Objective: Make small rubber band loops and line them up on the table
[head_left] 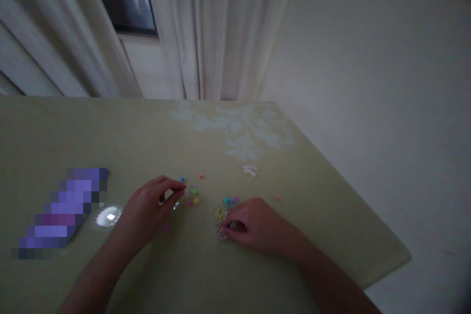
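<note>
Olive-green tablecloth spreads below pale curtains. At the left hand's three o'clock lies a green bead; at the right hand's nine, yellow bands. Both pinch; any held item cannot be told.

One head-worn camera looks from above the near side of the pale-green table, facing forward and down across it toward the pleated curtains and, at right, the plain wall; the left hand and right hand appear near, forearms cut by the bottom edge
</note>
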`<state>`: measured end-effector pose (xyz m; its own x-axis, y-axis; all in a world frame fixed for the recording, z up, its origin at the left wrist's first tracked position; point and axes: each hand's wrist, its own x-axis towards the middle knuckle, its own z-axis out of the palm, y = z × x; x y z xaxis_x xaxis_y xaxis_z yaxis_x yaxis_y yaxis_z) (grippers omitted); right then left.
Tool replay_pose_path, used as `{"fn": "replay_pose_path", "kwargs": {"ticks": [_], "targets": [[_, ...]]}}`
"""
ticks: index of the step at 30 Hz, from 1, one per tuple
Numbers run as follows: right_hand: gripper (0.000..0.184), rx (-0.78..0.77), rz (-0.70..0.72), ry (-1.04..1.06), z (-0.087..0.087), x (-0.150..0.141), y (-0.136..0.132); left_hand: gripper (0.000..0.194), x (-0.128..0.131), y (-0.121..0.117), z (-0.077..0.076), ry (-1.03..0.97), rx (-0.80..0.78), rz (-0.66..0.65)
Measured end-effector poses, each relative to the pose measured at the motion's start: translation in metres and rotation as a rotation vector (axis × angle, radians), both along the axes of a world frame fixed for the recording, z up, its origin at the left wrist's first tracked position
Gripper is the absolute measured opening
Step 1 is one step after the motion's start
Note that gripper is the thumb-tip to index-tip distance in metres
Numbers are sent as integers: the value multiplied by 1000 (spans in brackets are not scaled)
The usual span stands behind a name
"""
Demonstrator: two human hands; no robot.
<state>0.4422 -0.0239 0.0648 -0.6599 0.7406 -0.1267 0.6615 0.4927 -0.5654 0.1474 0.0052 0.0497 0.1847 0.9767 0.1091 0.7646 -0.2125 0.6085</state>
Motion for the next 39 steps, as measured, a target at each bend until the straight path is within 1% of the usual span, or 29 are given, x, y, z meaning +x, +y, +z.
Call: {"fn": "replay_pose_path", "kwargs": {"ticks": [3, 5, 9, 13, 17, 19, 22, 24, 28, 31, 34, 36, 37, 39], "targets": [[20, 9, 16, -22, -1, 0, -1, 29, 0, 1, -8, 34, -107, -52], [21, 27, 21, -26, -1, 0, -1, 27, 4, 0, -11, 45, -127, -90], [21, 89, 19, -5, -3, 0, 0, 22, 16, -2, -14, 88, -76, -145], [17, 151, -20, 50, -6, 1, 0, 24, 23, -4, -16, 206, -61, -189], [13, 182, -36, 82, -8, 0, 0, 25, 27, -6, -18, 305, 8, -230], [13, 189, -44, 81, -8, 0, 0, 26, 31, -6, -18, 369, 25, -239], [14, 199, -73, 72, -8, 0, 1, 28, 36, -8, -18, 448, 23, -215], [17, 205, -86, 76, -8, 0, 1, 28, 38, -9, -17, 438, 35, -204], [16, 209, -109, 109, -7, -1, 0, 24, 36, -11, -18, 326, 80, -196], [13, 202, -180, 148, -7, -1, 0, 20, 33, -9, -22, 270, 112, -182], [12, 206, -317, 195, -7, 0, 4, 19, 31, -6, -27, 278, 157, -174], [12, 225, -373, 223, -9, 2, 9, 20, 33, -5, -30, 305, 201, -179], [13, 243, -377, 228, -10, 3, 11, 21, 34, -5, -31, 322, 221, -187], [20, 281, -329, 213, -15, 5, 16, 23, 36, -6, -33, 356, 252, -205]]}}
